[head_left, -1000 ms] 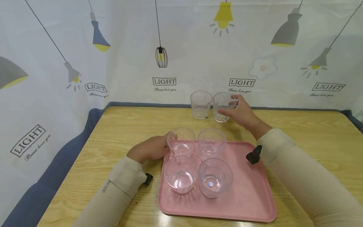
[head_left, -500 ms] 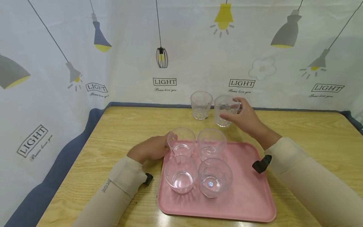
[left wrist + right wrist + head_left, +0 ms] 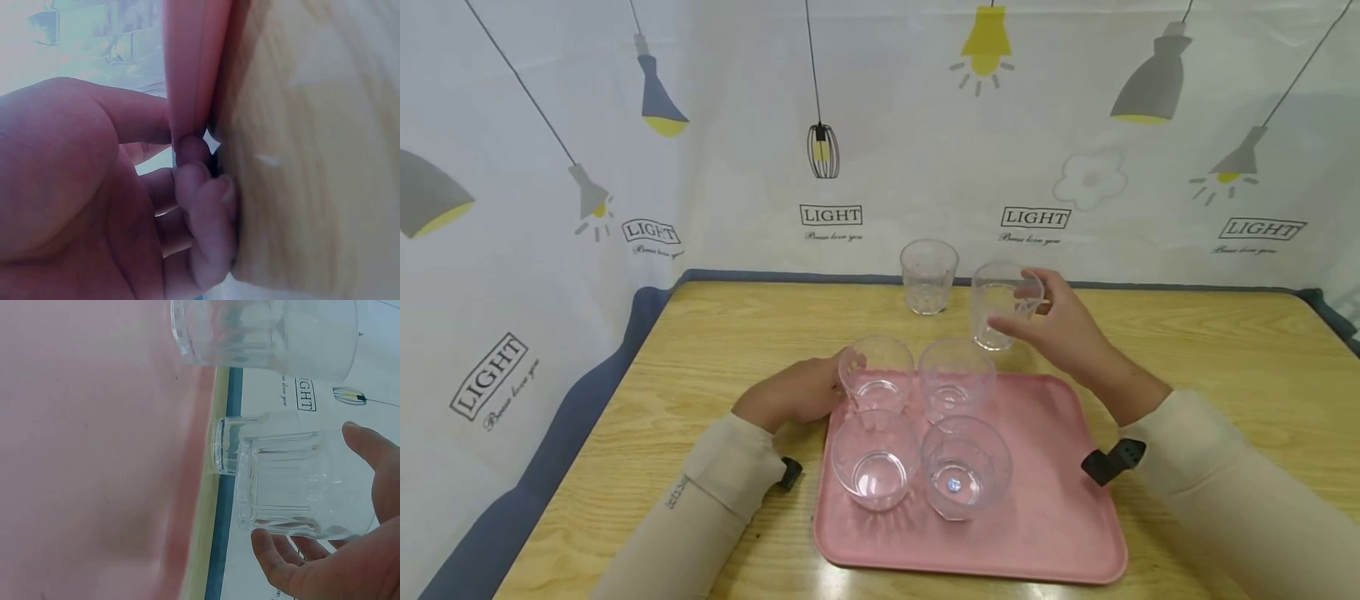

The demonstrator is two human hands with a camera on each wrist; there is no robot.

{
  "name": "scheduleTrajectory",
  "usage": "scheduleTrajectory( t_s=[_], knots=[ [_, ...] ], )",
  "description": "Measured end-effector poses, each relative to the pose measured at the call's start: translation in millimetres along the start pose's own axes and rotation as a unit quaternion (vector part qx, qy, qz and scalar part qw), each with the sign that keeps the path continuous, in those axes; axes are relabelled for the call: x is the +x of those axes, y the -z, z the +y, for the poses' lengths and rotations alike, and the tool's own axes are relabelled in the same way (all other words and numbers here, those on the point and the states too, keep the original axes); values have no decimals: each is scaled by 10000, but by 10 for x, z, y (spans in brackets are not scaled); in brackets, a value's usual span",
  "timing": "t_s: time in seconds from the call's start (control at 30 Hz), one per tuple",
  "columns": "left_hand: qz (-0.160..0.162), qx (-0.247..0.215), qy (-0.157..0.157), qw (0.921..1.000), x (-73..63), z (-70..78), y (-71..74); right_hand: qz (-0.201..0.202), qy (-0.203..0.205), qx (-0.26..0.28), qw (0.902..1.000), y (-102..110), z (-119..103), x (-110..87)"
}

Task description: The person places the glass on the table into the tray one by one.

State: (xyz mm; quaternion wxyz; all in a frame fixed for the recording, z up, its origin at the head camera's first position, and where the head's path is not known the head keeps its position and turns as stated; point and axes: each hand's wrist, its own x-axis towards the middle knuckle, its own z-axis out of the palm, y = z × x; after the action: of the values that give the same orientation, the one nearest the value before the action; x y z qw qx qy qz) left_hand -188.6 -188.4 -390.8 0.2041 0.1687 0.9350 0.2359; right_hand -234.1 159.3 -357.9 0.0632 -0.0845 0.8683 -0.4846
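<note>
My right hand (image 3: 1070, 329) grips a clear tumbler (image 3: 996, 300) by its side, behind the tray's far edge. In the right wrist view this tumbler is upright, thumb on one side and fingers on the other. My left hand (image 3: 801, 390) holds the far left edge of a pink tray (image 3: 1045, 508). The left wrist view shows the thumb against the tray rim (image 3: 190, 75) and curled fingers (image 3: 209, 219) at its outer edge. On the tray's left half stand several clear tumblers, among them a front left tumbler (image 3: 876, 462) and a front right tumbler (image 3: 966, 467).
Another clear tumbler (image 3: 928, 279) stands at the back of the wooden table (image 3: 760, 317), left of the held one. Behind the table hangs a white curtain (image 3: 902, 108) printed with lamps. The tray's right half shows bare pink surface.
My right hand has brought its tumbler away from the back tumbler, toward the tray and slightly right. My left hand stays at the tray's edge, and the tumblers on the tray have not moved.
</note>
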Motion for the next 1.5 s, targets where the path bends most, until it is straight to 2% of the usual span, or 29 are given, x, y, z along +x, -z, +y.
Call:
scheduleTrajectory(
  t_s=[0.2,0.53,0.83,1.1,1.37,1.5],
  knots=[
    [40,-22,0,10000,-2,-15,-16,0,57,-168,9998,7,-19,-127],
    [101,-65,11,9999,-11,-2,-15,172,-24,-89,9998,102,69,-319],
    [38,-143,-18,9999,5,2,-6,222,193,76,9995,90,147,-499],
    [-1,-160,29,9999,4,-35,-23,-47,154,174,9997,59,166,-588],
    [116,50,-142,9998,31,-56,-23,-106,252,48,9996,89,218,-673],
    [53,-4,-35,10000,42,-63,-39,-166,245,78,9995,86,254,-677]
  ],
)
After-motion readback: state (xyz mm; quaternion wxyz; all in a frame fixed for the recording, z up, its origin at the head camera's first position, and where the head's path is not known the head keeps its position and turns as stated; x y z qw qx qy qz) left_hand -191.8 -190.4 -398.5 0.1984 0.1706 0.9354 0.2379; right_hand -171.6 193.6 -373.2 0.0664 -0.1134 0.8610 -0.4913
